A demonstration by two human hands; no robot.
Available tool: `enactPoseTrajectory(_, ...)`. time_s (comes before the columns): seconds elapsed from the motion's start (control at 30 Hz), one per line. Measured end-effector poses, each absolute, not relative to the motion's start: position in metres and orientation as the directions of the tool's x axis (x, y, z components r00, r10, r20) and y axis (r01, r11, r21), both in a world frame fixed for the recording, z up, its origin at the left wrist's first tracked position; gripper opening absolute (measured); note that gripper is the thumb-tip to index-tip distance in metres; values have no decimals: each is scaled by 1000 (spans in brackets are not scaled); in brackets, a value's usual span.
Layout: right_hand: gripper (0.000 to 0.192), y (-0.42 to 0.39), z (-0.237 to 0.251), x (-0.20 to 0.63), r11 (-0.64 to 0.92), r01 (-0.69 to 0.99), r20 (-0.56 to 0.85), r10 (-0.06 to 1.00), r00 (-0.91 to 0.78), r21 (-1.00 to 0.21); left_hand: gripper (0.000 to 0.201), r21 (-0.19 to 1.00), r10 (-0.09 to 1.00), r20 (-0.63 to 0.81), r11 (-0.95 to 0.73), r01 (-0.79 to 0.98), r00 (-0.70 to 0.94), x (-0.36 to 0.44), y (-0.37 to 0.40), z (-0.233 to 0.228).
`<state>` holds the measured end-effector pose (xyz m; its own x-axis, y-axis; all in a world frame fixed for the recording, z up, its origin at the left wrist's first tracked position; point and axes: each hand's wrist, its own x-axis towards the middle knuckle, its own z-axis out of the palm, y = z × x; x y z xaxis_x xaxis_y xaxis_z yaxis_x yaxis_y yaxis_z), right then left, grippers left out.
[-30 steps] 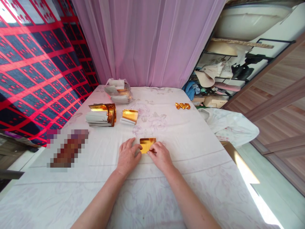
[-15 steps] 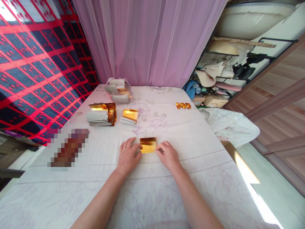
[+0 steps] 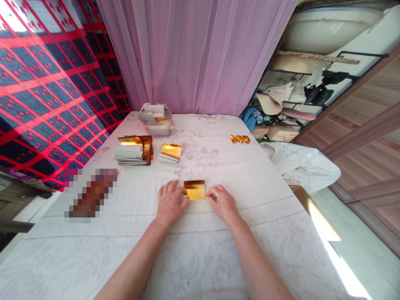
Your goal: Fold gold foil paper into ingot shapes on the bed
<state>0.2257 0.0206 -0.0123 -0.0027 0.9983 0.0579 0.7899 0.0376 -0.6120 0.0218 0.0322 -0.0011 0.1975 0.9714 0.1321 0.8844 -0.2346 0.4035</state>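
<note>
Because the gold sheet (image 3: 195,190) looks thin & slick, it could prob. skid or crease if the right hand (image 3: 223,203) pushes unevenly at its near right corner, or swing round if the left hand (image 3: 171,203) lets its side go. A ruck in the tablecloth (image 3: 200,258) could buckle it too. Sheet lies shiny face up on the cloth, betw. the hands: left edge at left thumb & index, near right corner at right fingertips. Left fingers spread, palm down, not clenched; right thumb & index nearly meet, can't tell if pinching.
</note>
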Motion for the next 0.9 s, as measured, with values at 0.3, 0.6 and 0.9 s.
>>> enactPoseTrajectory(0.3,10,20,-13,226,75,792,102,995,-16,-605,19,372,978,166,-182,910,128,37,29,-5)
enactPoseTrajectory(0.6,10,21,-10,225,51,792,72,997,-9,-608,37,344,977,141,-201,917,161,33,31,-6)
enactPoseTrajectory(0.9,35,22,-1,214,299,847,247,947,-206,-440,50,307,980,101,-195,932,172,34,31,-5)
